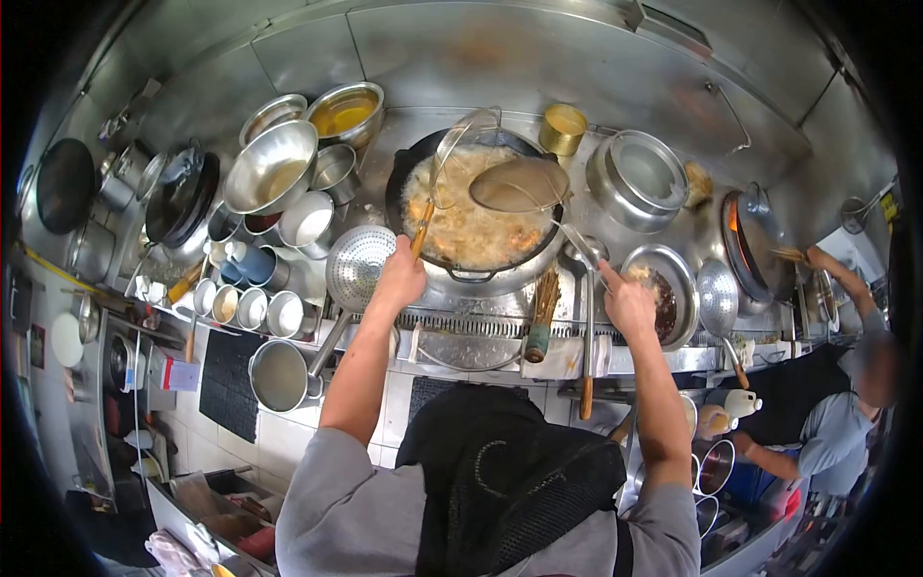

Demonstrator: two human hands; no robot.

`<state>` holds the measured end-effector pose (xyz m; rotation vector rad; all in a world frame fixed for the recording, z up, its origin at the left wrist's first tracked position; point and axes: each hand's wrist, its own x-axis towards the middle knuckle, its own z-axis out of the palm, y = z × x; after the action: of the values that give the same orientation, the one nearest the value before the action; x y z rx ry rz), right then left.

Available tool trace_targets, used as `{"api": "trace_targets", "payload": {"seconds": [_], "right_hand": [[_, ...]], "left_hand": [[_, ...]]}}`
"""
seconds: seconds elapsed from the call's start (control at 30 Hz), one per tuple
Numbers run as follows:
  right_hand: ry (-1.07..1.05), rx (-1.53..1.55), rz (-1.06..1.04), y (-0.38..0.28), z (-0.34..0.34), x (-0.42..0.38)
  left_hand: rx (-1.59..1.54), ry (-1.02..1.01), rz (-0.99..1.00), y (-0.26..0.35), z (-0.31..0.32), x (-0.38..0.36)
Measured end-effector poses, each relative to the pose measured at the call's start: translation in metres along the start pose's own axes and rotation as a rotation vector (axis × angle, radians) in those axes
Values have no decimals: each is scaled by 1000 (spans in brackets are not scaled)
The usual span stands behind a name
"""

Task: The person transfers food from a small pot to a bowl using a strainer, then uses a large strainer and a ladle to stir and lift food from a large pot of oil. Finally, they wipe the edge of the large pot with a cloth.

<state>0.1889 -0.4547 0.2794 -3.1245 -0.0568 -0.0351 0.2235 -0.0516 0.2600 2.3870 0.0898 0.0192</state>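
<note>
A large black wok holds bubbling oil with several golden pieces frying in it. My left hand is closed round the wooden handle of a wire strainer, whose round head is tilted up over the wok's left side. In my right hand is the metal handle of a fine-mesh skimmer. Its flat round head hangs over the right part of the oil. A perforated ladle lies beside my left hand. Near my right hand stands a metal bowl with dark and pale contents.
Steel bowls and small seasoning pots crowd the left. A bamboo brush and a long-handled ladle lie at the front edge. At right are a lidded pot, a second wok with flame, and a co-worker.
</note>
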Motion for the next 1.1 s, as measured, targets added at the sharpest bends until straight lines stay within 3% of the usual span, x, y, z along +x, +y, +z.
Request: {"api": "trace_targets", "payload": {"seconds": [0.17,0.7,0.8,0.87,0.97,1.03,1.1], "right_hand": [[21,59,-102,12,18,-8],[77,74,-12,15,-30,-66],[144,178,-34,4,-17,-52],[49,205,-51,1,5,-35],[137,343,-77,-13,6,-29],[116,372,-37,-15,5,-33],[153,503,-52,-11,11,-39]], "left_hand": [[70,11,-16,-9,6,8],[11,103,-5,-4,-20,-12],[-60,147,18,-3,-26,-23],[-99,174,36,-7,-27,-29],[-117,236,174,-14,-26,-39],[-501,10,-131,-5,-33,-50],[-592,18,-154,-4,-28,-59]]}}
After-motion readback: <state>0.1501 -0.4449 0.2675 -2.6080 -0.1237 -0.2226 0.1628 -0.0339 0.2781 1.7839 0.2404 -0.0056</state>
